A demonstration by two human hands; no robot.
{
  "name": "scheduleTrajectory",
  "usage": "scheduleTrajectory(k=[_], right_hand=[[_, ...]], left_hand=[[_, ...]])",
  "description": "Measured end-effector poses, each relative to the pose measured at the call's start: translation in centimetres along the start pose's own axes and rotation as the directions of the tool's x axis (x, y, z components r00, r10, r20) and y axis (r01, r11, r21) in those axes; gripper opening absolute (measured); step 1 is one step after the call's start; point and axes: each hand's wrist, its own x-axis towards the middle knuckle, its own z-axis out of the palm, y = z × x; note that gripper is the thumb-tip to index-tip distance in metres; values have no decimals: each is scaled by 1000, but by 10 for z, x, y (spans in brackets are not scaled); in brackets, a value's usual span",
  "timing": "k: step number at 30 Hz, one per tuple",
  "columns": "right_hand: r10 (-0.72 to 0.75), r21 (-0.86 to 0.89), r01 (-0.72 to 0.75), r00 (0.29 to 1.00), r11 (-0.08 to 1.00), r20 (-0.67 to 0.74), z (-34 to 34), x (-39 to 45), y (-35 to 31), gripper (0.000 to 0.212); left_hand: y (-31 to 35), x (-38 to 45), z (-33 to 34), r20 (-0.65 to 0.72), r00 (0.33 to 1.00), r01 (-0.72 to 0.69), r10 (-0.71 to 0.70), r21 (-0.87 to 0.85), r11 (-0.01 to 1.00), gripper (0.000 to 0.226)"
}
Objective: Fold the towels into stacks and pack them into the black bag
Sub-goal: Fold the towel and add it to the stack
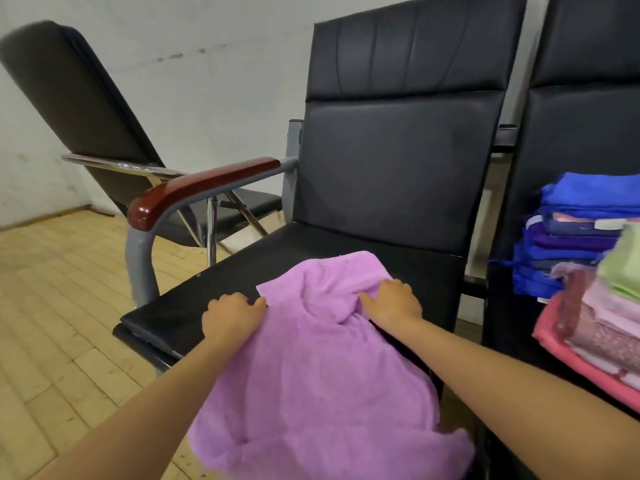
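While the purple towel [322, 358] drapes over the chair seat [214, 299], the left hand [232, 315] pinches its left edge. The right hand [394, 299] clutches a bunched fold; folded towel stacks [581, 258] sit right of that grip

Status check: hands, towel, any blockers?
Left hand and right hand both gripping purple towel. Towel unfolded, draped over chair seat. Nothing in the way.

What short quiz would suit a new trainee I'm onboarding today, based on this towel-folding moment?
1. True or false: the purple towel lies on the chair seat.
2. Which hand grips the towel's left edge?
3. On which side do the folded stacks sit: A left, B right?

Key: 1 true. 2 the left hand; the right hand is pressed on the towel's far part. 3 B.
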Motion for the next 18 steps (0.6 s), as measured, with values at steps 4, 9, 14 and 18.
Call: scheduleTrajectory(k=[4,9,14,18], right_hand=[[61,7,-61,995,998,-85,13,45,1,55],[-73,-223,41,987,974,-140,25,84,5,59],[-60,-94,42,979,995,-193,20,117,21,34],[-122,-108,100,968,989,-219,25,118,20,23]], left_hand=[[29,31,21,57,998,-8,-1,159,987,67],[51,50,50,72,979,-190,190,-1,982,34],[61,98,30,-49,987,101,-153,-550,829,36],[59,143,6,6,944,196,-330,-815,546,39]])
